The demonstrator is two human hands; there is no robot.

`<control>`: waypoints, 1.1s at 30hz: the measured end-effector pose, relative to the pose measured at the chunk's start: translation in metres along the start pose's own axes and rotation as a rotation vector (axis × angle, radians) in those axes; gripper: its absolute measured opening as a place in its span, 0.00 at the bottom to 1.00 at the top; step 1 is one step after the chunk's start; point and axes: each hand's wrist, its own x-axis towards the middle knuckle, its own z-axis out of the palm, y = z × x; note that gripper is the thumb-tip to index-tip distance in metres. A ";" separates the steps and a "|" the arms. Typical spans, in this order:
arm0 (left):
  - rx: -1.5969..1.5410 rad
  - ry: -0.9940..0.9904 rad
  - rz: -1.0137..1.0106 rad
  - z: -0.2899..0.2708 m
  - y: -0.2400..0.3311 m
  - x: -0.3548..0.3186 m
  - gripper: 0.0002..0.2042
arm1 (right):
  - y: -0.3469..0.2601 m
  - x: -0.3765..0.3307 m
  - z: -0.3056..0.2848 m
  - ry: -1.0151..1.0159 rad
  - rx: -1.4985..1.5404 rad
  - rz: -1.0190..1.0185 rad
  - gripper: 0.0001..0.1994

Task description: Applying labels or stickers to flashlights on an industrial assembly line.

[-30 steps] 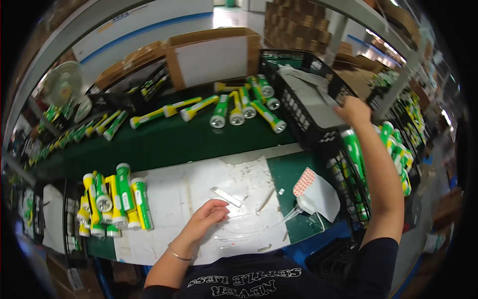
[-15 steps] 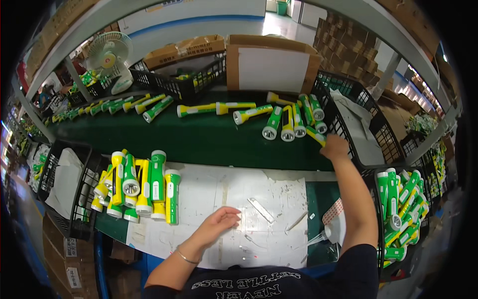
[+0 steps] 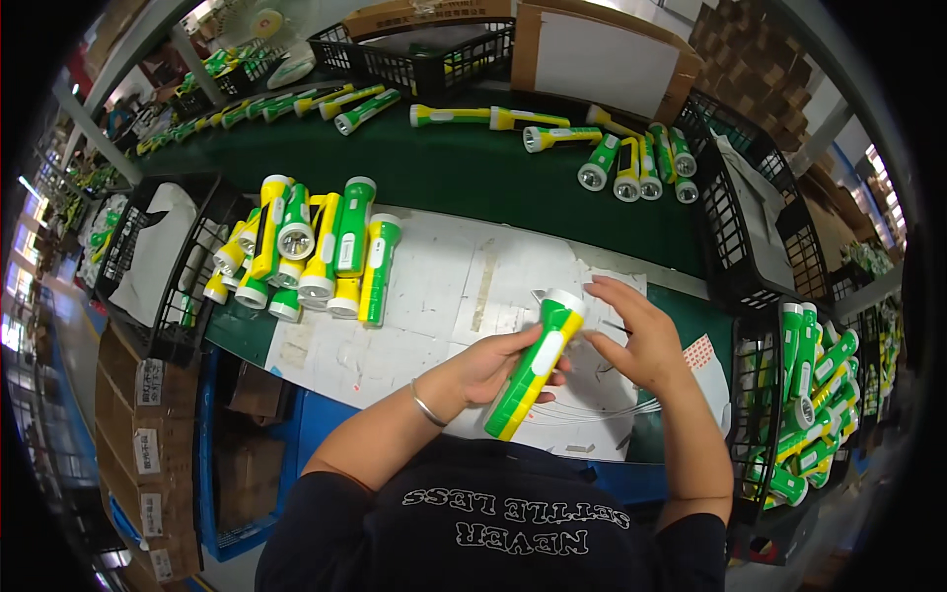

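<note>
A green and yellow flashlight point(image 3: 539, 367) with a white head ring leans in my left hand point(image 3: 475, 373), whose fingers are wrapped round its body. My right hand point(image 3: 643, 340) is beside the flashlight's white head end, fingers apart and curved, holding nothing. Both hands are above a white work sheet point(image 3: 444, 266) on the bench. To the left, more green and yellow flashlights point(image 3: 355, 227) lie stacked in a pile at the sheet's edge.
Along the far green belt point(image 3: 473, 163) lie more flashlights point(image 3: 597, 163). A black crate point(image 3: 755, 414) full of flashlights stands at the right. Paper-lined black crates point(image 3: 217, 232) flank the bench. Thin white wires and a red-dotted sheet point(image 3: 702, 357) lie right of my hands.
My right hand has come back from the far belt toward my body. A flashlight from there is now in my left hand. The view has shifted.
</note>
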 end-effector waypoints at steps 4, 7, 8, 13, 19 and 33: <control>0.153 0.364 0.194 0.002 -0.009 -0.015 0.20 | -0.003 -0.026 0.030 0.057 0.293 0.162 0.19; 0.154 0.405 0.181 -0.003 -0.008 -0.017 0.22 | -0.009 -0.046 0.037 -0.068 0.400 0.364 0.16; 0.130 0.362 0.168 -0.004 -0.006 -0.017 0.22 | -0.007 -0.052 0.040 -0.085 0.427 0.405 0.16; 0.135 0.458 0.194 0.001 -0.017 -0.010 0.23 | -0.009 -0.073 0.044 -0.091 0.459 0.504 0.16; 0.231 0.420 0.243 -0.003 -0.022 -0.012 0.21 | -0.026 -0.079 0.043 -0.097 0.411 0.454 0.13; 0.477 0.480 0.362 0.022 -0.020 -0.008 0.13 | -0.059 -0.063 0.050 0.106 -0.133 -0.100 0.07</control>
